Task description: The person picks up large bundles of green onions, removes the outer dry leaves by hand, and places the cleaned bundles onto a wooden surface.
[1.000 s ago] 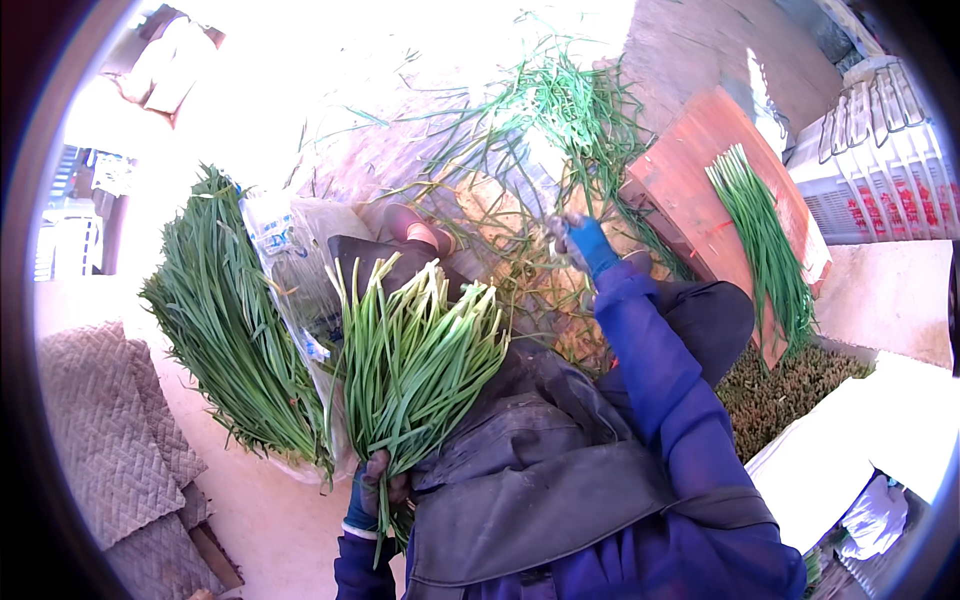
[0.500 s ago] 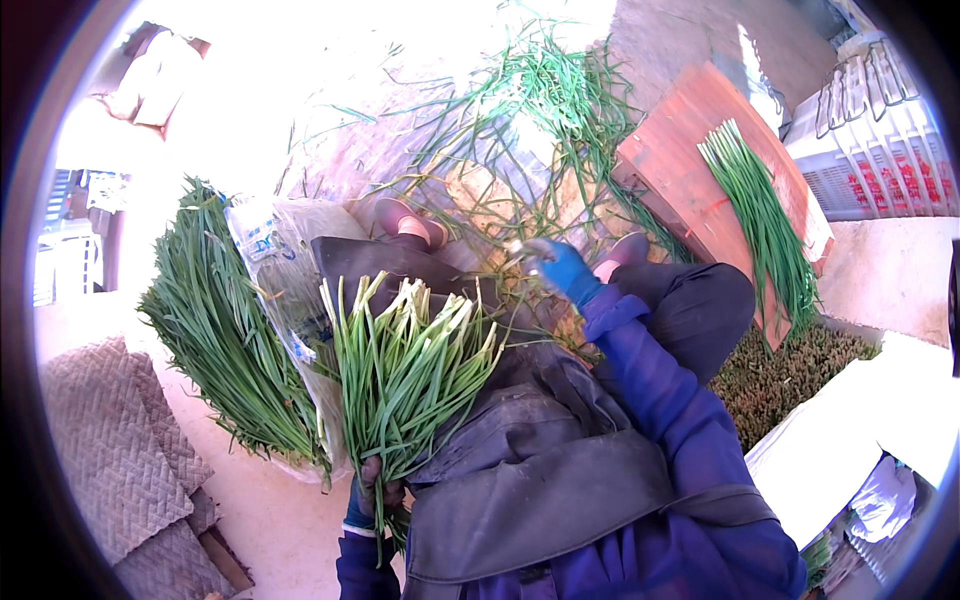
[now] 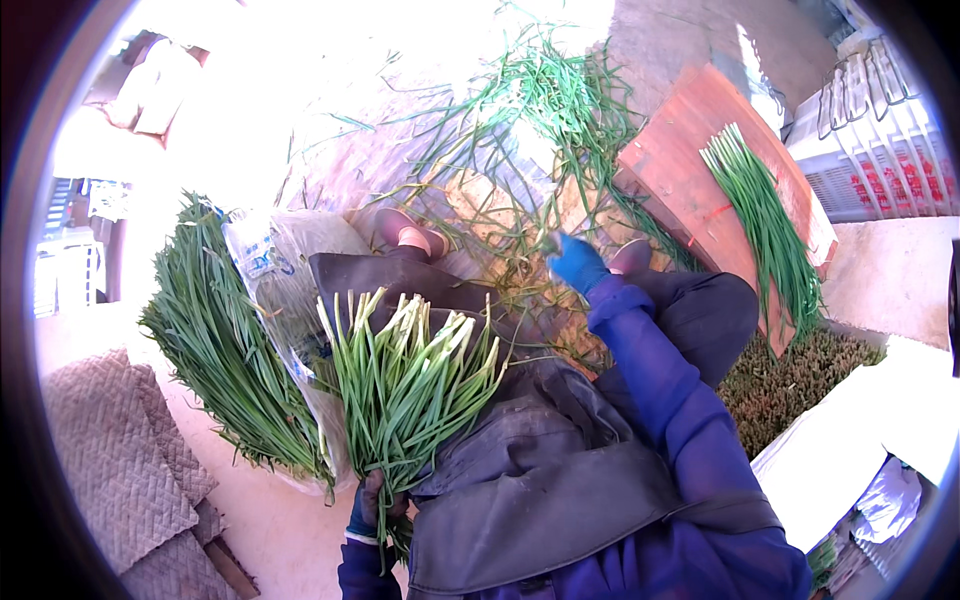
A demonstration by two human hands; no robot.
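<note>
A thick bunch of Chinese chives [image 3: 410, 375] lies across my lap, pale cut ends pointing away from me. Around its leafy lower end my left hand [image 3: 372, 500], in a dark blue glove with the fingers showing, is closed. My right hand [image 3: 578, 264], in a blue glove, is stretched out above the leaf-strewn floor between my feet. Its fingers look drawn together near some thin leaves; what they hold, if anything, is too small to make out. Left of the bunch, a larger heap of chives [image 3: 225, 340] rests against a clear plastic bag [image 3: 285, 250].
Loose green leaves [image 3: 555, 95] are piled on the floor ahead. To the right, a tied bundle of chives [image 3: 760, 220] lies on a reddish wooden board [image 3: 680, 160], with a white plastic crate [image 3: 870, 150] behind it. Woven mats [image 3: 115, 450] lie at the left.
My right hand has shifted slightly to the right and is less blurred. My left hand still grips the bunch, which has moved slightly.
</note>
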